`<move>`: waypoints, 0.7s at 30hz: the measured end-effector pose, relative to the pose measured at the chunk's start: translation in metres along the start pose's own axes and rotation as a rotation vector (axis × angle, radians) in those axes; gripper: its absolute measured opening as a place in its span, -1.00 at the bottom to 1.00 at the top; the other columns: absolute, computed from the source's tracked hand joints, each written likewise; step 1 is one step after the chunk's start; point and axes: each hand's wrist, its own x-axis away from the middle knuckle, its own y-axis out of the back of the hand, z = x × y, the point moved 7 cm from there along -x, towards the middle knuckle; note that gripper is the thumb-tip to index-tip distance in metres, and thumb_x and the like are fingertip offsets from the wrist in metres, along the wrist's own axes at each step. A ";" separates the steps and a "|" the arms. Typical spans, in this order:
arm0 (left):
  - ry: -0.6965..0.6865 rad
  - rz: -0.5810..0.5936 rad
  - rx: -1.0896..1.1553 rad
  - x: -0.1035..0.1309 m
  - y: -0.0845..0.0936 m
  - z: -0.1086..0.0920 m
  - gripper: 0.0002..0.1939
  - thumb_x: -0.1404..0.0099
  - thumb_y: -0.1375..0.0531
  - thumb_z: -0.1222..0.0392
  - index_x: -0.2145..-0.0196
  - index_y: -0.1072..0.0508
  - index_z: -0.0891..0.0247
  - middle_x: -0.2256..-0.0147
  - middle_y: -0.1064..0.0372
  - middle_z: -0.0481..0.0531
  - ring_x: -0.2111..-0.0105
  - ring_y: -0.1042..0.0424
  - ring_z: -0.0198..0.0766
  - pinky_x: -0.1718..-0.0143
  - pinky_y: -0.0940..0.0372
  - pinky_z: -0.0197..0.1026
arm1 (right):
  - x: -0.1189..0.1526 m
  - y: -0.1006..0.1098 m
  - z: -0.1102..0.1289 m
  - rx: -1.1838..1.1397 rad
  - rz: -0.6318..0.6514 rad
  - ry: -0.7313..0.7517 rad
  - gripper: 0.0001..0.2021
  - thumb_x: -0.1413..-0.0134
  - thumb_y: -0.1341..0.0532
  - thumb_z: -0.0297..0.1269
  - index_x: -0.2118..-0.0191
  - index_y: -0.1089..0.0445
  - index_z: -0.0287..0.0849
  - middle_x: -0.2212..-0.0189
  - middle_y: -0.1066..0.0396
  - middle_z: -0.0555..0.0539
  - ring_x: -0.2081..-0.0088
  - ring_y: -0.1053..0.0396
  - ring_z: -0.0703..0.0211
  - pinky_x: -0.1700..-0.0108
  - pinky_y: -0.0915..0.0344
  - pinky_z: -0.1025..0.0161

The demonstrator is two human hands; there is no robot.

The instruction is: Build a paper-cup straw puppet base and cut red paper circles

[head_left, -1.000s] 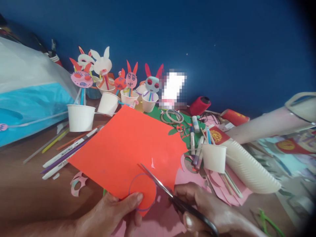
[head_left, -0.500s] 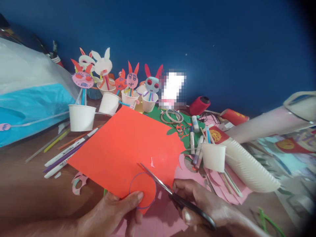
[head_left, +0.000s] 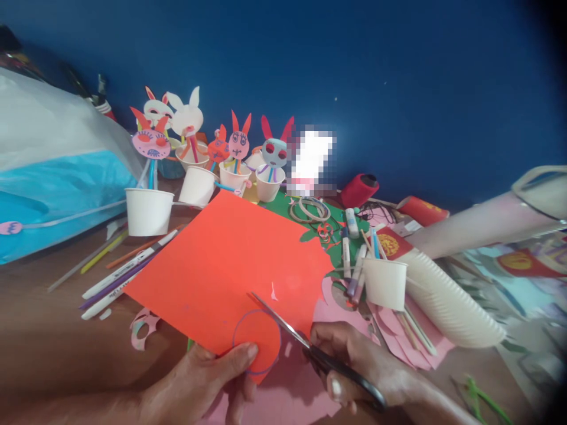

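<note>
Across the orange sheet [head_left: 230,254], near its lower edge in my head view, slant the scissors [head_left: 309,349], their blades beside the drawn circle [head_left: 266,337]. My left hand [head_left: 195,378] pinches the sheet there, thumb over the circle, the other fingers partly hidden beneath; my right hand [head_left: 376,369] has its fingers closed around the scissor handles. If I angle the blades inward, they could bite past the purple line and spoil the curve. My tucked left fingers could get nicked, since the sheet hides some of them. A slack pinch might let such a broad sheet twist and drag the line off course. Pink paper [head_left: 287,395] below the sheet could get caught too, and swinging the sheet's left corner might knock the nearby markers [head_left: 119,274].
</note>
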 end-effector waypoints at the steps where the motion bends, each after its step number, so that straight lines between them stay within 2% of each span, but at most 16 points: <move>1: 0.002 0.001 0.000 0.000 0.000 0.000 -0.61 -0.25 -0.02 -0.03 0.50 -0.34 0.35 0.63 -0.29 -0.07 0.74 -0.21 -0.48 0.72 0.05 -0.41 | 0.000 0.001 0.000 0.003 0.003 -0.006 -0.52 0.30 -0.38 -0.04 0.36 -0.19 -0.26 0.60 -0.26 0.09 0.68 -0.17 0.50 0.68 -0.18 0.56; 7: -0.039 -0.020 -0.089 0.001 0.000 -0.007 -0.55 -0.24 -0.01 -0.06 0.60 -0.33 0.36 0.64 -0.27 -0.03 0.75 -0.18 -0.46 0.74 0.09 -0.38 | 0.004 0.000 0.012 0.093 0.023 -0.002 -0.55 0.23 -0.35 -0.08 0.31 -0.17 -0.24 0.59 -0.25 0.09 0.65 -0.18 0.47 0.67 -0.13 0.55; 9: -0.025 -0.024 -0.063 0.000 -0.001 -0.006 -0.56 -0.23 -0.02 -0.08 0.57 -0.34 0.36 0.64 -0.28 -0.03 0.76 -0.17 -0.46 0.75 0.09 -0.38 | 0.006 -0.001 0.019 0.151 -0.018 0.020 -0.52 0.22 -0.35 -0.18 0.22 -0.12 -0.20 0.62 -0.21 0.15 0.66 -0.14 0.47 0.69 -0.05 0.56; 12: -0.002 -0.041 0.023 -0.001 -0.001 -0.004 -0.58 -0.19 -0.05 -0.11 0.51 -0.33 0.35 0.63 -0.28 -0.06 0.77 -0.18 -0.46 0.75 0.07 -0.39 | 0.009 0.000 0.026 0.241 -0.146 0.040 -0.46 0.24 -0.34 -0.38 0.14 -0.04 -0.14 0.63 -0.19 0.21 0.64 -0.13 0.46 0.66 0.04 0.55; 15: -0.004 -0.050 0.048 -0.002 -0.002 -0.003 -0.58 -0.19 -0.05 -0.11 0.53 -0.32 0.35 0.67 -0.24 -0.08 0.77 -0.18 -0.46 0.74 0.07 -0.38 | 0.013 0.002 0.027 0.283 -0.236 0.022 -0.50 0.26 -0.30 -0.50 0.19 -0.04 -0.11 0.61 -0.22 0.22 0.59 -0.14 0.45 0.61 0.03 0.53; 19: 0.016 -0.057 0.016 -0.001 -0.002 -0.002 -0.56 -0.21 -0.03 -0.10 0.56 -0.33 0.36 0.71 -0.21 -0.08 0.78 -0.17 -0.45 0.76 0.20 -0.37 | 0.015 0.003 0.031 0.358 -0.247 0.007 -0.65 0.27 -0.29 -0.50 0.38 -0.10 -0.15 0.61 -0.25 0.19 0.59 -0.13 0.45 0.58 0.01 0.50; 21: 0.023 -0.067 0.009 -0.001 -0.001 -0.001 -0.56 -0.22 -0.03 -0.09 0.56 -0.33 0.36 0.72 -0.20 -0.09 0.79 -0.16 -0.46 0.76 0.20 -0.37 | 0.014 0.003 0.033 0.390 -0.229 0.014 -0.70 0.25 -0.28 -0.48 0.39 -0.13 -0.17 0.59 -0.28 0.16 0.56 -0.16 0.43 0.56 -0.03 0.48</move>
